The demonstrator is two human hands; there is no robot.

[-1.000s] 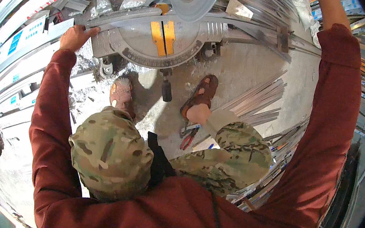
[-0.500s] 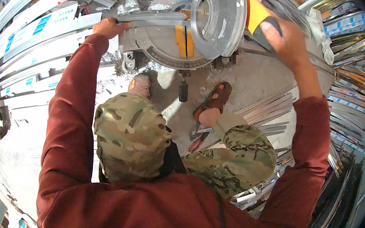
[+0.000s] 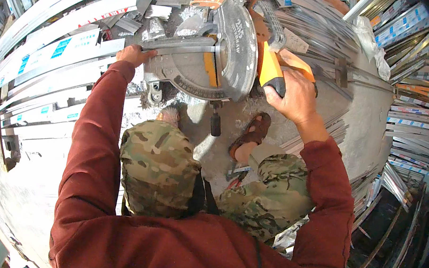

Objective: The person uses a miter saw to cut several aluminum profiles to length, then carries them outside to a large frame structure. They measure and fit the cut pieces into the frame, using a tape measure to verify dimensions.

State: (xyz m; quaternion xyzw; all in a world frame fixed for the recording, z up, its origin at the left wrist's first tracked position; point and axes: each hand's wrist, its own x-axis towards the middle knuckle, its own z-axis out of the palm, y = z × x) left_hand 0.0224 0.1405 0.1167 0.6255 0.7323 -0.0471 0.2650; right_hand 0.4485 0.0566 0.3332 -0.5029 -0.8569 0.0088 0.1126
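Observation:
A mitre saw stands ahead of me, its round grey blade guard (image 3: 237,56) tilted over the semicircular base (image 3: 176,73). My right hand (image 3: 295,97) is closed round the saw's yellow and black handle (image 3: 270,68). To the left, my left hand (image 3: 134,56) grips a long silver metal profile (image 3: 108,47). The profile lies along the saw's fence, with its right end close to the guard. A yellow slotted insert (image 3: 210,69) shows beside the guard. The guard hides the blade's lower edge, so I cannot tell whether it touches the profile.
Long metal profiles (image 3: 33,85) lie stacked on the left. More bundles fill the racks (image 3: 419,124) on the right. Offcuts and shavings (image 3: 157,13) lie behind the saw. My sandalled foot (image 3: 252,133) is near its base, with red-handled pliers (image 3: 236,179) beside my leg.
My right hand has brought the saw handle leftward and nearer to me, and the guard now covers more of the yellow insert. My left hand stays on the profile; the whole view has shifted slightly.

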